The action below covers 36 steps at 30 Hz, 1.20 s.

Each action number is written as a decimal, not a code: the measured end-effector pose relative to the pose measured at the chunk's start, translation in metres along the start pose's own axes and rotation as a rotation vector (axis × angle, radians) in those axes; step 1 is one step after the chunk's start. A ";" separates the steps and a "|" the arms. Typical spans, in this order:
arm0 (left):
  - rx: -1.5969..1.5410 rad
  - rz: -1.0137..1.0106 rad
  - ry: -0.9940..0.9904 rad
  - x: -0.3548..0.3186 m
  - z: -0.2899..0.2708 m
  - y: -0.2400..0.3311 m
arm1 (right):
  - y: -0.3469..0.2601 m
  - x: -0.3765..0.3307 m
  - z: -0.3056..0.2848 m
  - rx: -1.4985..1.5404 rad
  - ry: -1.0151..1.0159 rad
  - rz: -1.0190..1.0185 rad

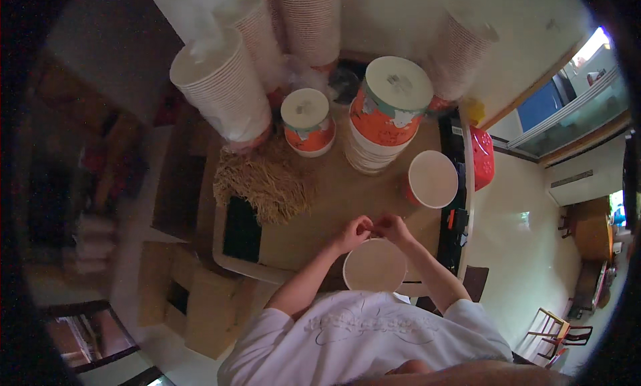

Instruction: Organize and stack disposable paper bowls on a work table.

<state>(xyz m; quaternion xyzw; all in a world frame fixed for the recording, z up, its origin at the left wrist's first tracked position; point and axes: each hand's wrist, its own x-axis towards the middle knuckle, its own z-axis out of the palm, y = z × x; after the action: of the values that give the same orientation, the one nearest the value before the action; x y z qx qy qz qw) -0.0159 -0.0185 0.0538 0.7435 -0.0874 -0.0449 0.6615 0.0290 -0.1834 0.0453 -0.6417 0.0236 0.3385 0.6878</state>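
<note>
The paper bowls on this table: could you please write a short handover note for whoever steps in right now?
Left hand and right hand meet fingertip to fingertip just above the white paper bowl at the table's near edge; whatever small thing they pinch is too small to tell.
An open bowl stands to the right, a single lidded bowl and a lidded stack behind, and a heap of straw-like filler to the left.
Done: two lids visibly on.
Left: the two open bowls have no lids.

Below your hands (374, 231): matt paper bowl (374, 266). Beyond them: smooth wooden table (334, 199), rough straw-like fibre bundle (267, 182), ribbed paper bowl stacks (224, 85).
</note>
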 end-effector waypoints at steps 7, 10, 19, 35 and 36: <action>-0.268 -0.156 -0.037 -0.008 -0.020 -0.025 | -0.003 -0.002 -0.001 -0.182 -0.019 -0.002; -0.051 -0.008 -0.028 -0.009 -0.020 -0.030 | -0.006 -0.004 0.001 -0.171 -0.028 0.019; -0.016 -0.445 -0.125 0.001 -0.002 -0.048 | -0.002 -0.002 0.015 -0.213 0.034 -0.217; 0.015 -0.348 -0.042 0.002 0.000 -0.024 | -0.082 -0.018 0.012 -0.946 -0.323 -0.679; 0.015 -0.349 -0.040 0.003 -0.001 -0.025 | -0.085 -0.018 0.013 -1.026 -0.331 -0.638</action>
<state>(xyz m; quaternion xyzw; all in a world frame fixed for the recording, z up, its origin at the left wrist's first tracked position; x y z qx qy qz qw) -0.0110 -0.0157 0.0292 0.7511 0.0297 -0.1734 0.6363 0.0518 -0.1756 0.1296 -0.8047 -0.4413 0.1798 0.3540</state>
